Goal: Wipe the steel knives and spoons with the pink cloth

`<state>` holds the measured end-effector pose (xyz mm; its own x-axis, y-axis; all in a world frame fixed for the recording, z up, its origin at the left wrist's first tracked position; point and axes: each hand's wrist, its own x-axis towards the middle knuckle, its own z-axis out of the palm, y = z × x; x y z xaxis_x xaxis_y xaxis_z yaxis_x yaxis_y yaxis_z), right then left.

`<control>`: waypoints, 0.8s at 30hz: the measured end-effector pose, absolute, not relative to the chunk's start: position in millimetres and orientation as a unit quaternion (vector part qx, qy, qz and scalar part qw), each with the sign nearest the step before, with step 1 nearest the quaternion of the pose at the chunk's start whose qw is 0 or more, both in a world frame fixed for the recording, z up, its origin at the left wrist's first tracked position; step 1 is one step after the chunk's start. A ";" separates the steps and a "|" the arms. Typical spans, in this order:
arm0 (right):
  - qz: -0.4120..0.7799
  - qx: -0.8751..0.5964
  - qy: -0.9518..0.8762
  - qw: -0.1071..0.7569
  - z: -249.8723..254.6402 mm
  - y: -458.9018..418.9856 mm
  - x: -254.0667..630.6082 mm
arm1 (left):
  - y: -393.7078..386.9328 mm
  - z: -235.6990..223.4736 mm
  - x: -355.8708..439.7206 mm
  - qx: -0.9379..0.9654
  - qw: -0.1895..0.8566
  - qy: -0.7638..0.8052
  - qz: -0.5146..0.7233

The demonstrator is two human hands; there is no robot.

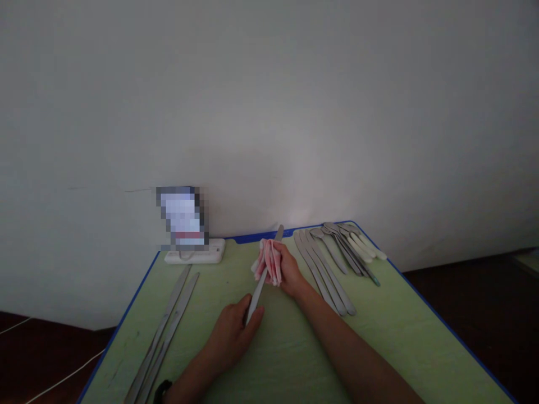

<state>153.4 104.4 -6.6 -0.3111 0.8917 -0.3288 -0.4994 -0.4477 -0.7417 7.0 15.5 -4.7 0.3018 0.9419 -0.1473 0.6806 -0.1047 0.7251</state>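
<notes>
My left hand (237,330) is closed round the handle end of a silver table knife (257,293), which slants up and away from me. Higher on that knife, a folded pink and white cloth (269,262) wraps the blade, and my right hand (290,270) grips it there. The knife's tip pokes out beyond the cloth. Two more table knives (173,328) lie side by side on the left of the table. To the right of my right hand, several knives (322,275) rest in a slanted row.
The green table (269,359) has a blue edge and stands against a pale wall. A blurred-out screen (183,216) leans above a white power strip (210,252) at the back left. Several spoons (332,247) and white-handled utensils (362,247) lie at the back right.
</notes>
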 end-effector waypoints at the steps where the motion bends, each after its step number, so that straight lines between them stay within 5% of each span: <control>1: 0.764 -0.380 -0.253 0.457 -5.7 104.6 153.4 | 15.3 -4.3 6.8 0.722 0.360 0.562 0.180; 18: 0.719 -0.356 -0.353 0.482 -18.1 99.4 150.1 | 15.5 -13.4 4.3 0.738 0.363 0.537 0.187; 24: 0.752 -0.336 -0.219 0.524 -13.1 107.9 154.1 | 13.1 -4.9 5.9 0.764 0.348 0.521 0.154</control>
